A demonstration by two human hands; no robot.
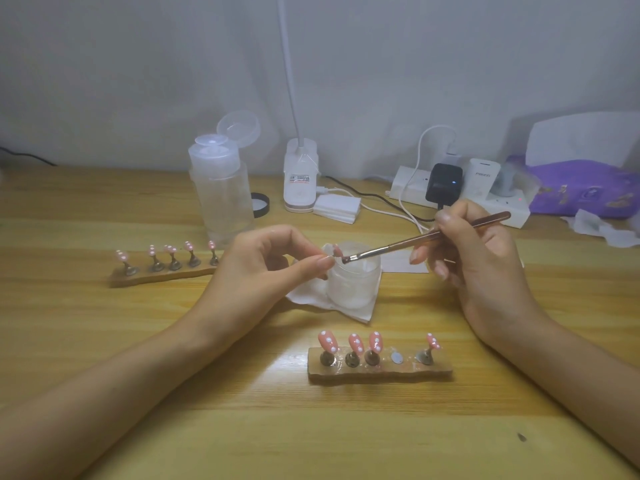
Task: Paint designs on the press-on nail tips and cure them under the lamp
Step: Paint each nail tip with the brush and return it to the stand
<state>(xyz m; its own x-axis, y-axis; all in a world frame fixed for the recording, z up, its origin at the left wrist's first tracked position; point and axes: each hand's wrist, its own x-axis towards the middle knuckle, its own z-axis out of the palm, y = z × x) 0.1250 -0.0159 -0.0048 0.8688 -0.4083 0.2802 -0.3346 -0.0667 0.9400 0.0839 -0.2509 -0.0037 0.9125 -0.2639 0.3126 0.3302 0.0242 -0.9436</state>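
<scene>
Above the frosted round jar (pixel 353 282), left hand (pixel 263 261) pinches a pink nail tip (pixel 336 250); right hand (pixel 478 265) grips a slim brown brush (pixel 398 244) beside it.

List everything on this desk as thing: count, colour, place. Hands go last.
near stand: one, wooden, front centre, one slot bare
far stand: one, wooden, left of centre
near nail tips: four, pink with white dots, on near stand
far nail tips: five, pink with white dots, on far stand
jar: one, frosted, centre, on white wipe
held nail tip: one, pink, over jar
brush: one, brown handle, bristles at held nail tip
pump bottle: one, clear, lid open, behind far stand
lamp: one, white, back centre
power strip: one, white, back right
packet: one, purple, far right
table: one, light wood, under everything
left hand: pinches held nail tip
right hand: grips brush
</scene>
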